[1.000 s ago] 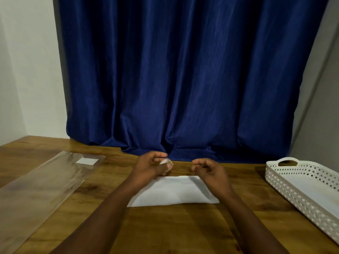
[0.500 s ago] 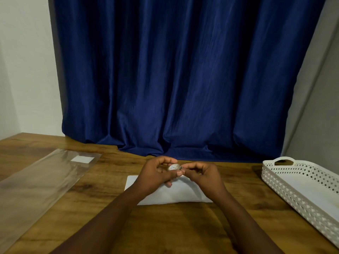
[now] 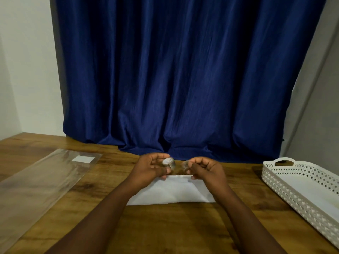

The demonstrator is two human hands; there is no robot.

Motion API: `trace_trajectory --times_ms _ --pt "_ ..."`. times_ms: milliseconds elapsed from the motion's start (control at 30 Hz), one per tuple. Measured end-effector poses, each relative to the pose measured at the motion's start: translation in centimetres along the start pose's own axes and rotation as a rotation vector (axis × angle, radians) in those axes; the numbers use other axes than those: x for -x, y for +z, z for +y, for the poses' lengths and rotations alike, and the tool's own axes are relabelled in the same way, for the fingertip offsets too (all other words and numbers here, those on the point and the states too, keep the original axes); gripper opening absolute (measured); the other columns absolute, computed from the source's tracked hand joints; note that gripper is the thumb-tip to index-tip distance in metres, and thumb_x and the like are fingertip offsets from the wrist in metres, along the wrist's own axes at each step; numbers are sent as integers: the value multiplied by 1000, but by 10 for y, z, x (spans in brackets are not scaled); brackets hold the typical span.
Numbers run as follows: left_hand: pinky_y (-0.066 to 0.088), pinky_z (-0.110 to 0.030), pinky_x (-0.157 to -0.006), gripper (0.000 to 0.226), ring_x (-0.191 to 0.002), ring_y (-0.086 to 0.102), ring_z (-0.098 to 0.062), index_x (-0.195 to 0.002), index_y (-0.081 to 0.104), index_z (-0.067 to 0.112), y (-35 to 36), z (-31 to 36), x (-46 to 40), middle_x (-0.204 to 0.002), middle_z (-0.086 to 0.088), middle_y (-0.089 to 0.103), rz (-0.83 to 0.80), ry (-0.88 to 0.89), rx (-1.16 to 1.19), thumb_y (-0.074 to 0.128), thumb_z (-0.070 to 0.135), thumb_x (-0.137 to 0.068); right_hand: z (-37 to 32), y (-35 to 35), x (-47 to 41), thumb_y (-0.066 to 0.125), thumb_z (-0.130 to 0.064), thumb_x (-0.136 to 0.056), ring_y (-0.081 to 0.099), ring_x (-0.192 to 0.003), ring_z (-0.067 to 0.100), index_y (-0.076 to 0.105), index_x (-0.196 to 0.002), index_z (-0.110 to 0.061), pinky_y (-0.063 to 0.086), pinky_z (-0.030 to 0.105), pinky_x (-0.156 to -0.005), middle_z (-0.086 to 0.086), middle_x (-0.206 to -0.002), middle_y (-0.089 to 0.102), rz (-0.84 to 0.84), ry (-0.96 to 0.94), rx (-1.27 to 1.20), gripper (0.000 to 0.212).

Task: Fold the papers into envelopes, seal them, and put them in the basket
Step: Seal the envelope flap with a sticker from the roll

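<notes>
Gripping a tape roll (image 3: pixel 168 162), left hand (image 3: pixel 149 169), right hand (image 3: pixel 203 168) pinching blurred clear tape, folded paper (image 3: pixel 170 192) partly hidden.

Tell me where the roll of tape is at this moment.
In the head view, the roll of tape is near the middle, held in the left hand just above the far edge of the folded paper, close beside the right hand.

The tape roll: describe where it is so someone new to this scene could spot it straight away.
Start at the wooden table in front of the blue curtain, then find the white folded paper at its middle. Just above the paper's far edge, the left hand pinches the tape roll: a small clear ring, the only round thing there.
</notes>
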State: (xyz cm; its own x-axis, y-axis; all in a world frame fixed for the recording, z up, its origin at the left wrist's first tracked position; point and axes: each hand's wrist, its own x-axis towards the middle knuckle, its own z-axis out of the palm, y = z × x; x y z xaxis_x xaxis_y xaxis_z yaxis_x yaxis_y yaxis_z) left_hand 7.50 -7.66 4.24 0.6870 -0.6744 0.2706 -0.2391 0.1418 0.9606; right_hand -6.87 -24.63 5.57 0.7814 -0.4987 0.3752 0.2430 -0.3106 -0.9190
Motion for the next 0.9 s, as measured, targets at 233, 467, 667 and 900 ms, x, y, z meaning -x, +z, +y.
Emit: trace_trajectory --times_ms 233,467,667,900 --pt "56 -42 -93 35 -99 69 -21 -120 65 28 -69 -17 -1 -109 1 72 575 25 -516 74 17 -88 3 -15 -7 68 -15 -93 70 -78 22 74 -101 -7 56 35 -66 10 -95 78 117 166 -137 13" --pt "44 -50 -100 20 -115 58 -33 -111 62 23 -101 -24 8 -114 -7 66 628 -301 -951 67 28 -92 9 -17 -7 75 -24 -87 71 -84 23 76 -92 -13 59 39 -76 3 -83 77 138 238 39 12" --pt "40 -52 -106 36 -129 45 -37 -127 57 22 -103 -29 4 -138 -13 55 539 -346 -1042 63 30 -92 9 -24 -6 73 -22 -89 66 -69 15 74 -87 -8 48 25 -58 6 -78 74 172 292 83 14" --pt "41 -44 -111 55 -133 47 -30 -134 62 28 -65 -20 -4 -144 -6 55 327 -6 -1019 76 36 -82 19 -27 -9 75 -27 -87 75 -87 30 75 -94 -8 62 49 -83 7 -85 79 140 409 62 20"
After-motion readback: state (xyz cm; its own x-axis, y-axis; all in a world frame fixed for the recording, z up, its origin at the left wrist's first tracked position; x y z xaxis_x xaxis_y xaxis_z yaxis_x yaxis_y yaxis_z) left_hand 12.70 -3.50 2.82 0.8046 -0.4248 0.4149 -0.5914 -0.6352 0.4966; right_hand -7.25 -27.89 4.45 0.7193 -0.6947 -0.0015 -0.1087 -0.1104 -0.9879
